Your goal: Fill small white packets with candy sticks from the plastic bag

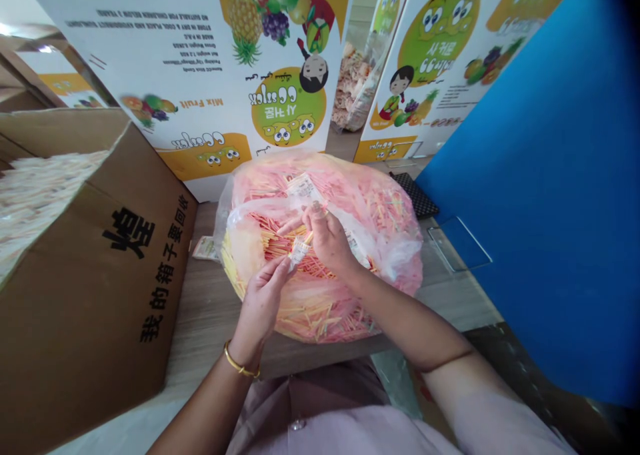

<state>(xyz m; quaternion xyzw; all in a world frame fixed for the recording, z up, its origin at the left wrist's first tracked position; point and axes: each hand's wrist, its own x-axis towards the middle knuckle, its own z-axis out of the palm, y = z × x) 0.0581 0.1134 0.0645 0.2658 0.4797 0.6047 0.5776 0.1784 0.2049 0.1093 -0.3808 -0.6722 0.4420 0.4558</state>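
Two bare hands come close together above an open bag of sticks. Thumb and fingers of the left hand (264,295) are pressed together on the lower end of a small printed packet (299,253), holding it tilted over the bag. A few yellow sticks (309,238) jut from the packet's upper end, reaching the right hand (331,243). That hand is half curled, one finger stretched leftward; whether its fingers are clamped on the sticks I cannot tell, as the hand hides the contact.

Beneath both hands, pink and yellow sticks (273,245) fill the big clear bag (403,255), where another printed packet (304,187) lies beyond the fingers. The bag sits on a wooden table (195,328). On the left stands a brown box (120,308) with black lettering; on the right, a blue panel (540,195) with a wire handle (463,245). Behind the bag rises a white carton (150,55), its print upside down.
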